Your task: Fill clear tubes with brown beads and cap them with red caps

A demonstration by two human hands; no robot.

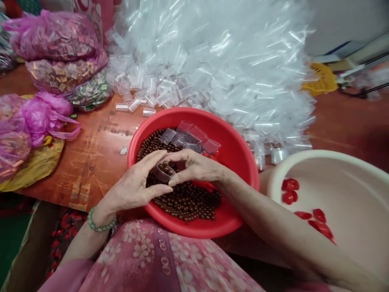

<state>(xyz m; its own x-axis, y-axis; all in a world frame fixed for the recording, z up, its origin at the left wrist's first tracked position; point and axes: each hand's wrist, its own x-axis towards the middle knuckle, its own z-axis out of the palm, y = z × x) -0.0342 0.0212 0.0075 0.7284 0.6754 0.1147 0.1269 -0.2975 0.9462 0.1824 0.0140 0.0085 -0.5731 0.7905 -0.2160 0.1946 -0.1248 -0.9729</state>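
Over the red basin [251,170], my left hand [136,182] curves around a small clear plastic sleeve [162,175]. Several round brown beads [165,167] show in the sleeve's opening. My right hand [194,164] closes on the sleeve from the other side, its thumb at the rim close to my left thumb. Below both hands lies a heap of brown beads [185,202] in the basin. More clear sleeves [194,136] rest on the far side of that heap. Red pieces in the basin are partly hidden behind my right hand and wrist.
A large pile of clear plastic sleeves [212,61] covers the table behind the basin. A cream basin [349,162] with red plastic pieces [290,190] stands at right. Pink bags [57,40] of small pieces sit at left, and a yellow basket [322,79] is at far right.
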